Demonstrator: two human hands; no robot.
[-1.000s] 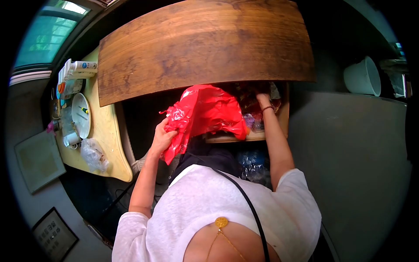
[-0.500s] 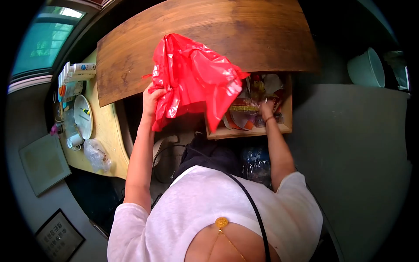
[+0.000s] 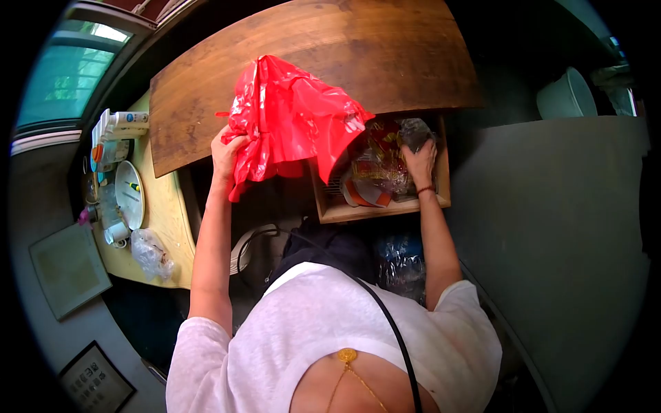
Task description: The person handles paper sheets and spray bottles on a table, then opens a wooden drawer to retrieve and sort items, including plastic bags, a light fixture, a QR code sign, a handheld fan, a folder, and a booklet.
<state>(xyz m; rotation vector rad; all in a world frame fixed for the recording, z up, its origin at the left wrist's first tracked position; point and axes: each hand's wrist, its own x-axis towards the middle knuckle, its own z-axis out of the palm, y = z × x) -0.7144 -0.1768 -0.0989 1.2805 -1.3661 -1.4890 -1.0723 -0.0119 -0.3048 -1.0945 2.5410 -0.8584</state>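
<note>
Red bag [image 3: 296, 113]: gripped by the left hand [image 3: 226, 153], raised at the near edge of the table [image 3: 392, 55]; from where I stand, its loose skirt could snag the drawer [image 3: 358, 214]. Dark bundle [image 3: 414, 129]: in the drawer's right side, right hand [image 3: 420, 164] grasping it; slick wrapping could let it slip. Packets [image 3: 377, 166]: crowded alongside; tangled plastic could drag some out.

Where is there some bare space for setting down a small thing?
The wooden desktop looks bare right of the red bag. The pale side table has a bare strip between the white plate and the desktop. Crowded: the drawer under the right hand, and the side table's left part.
</note>
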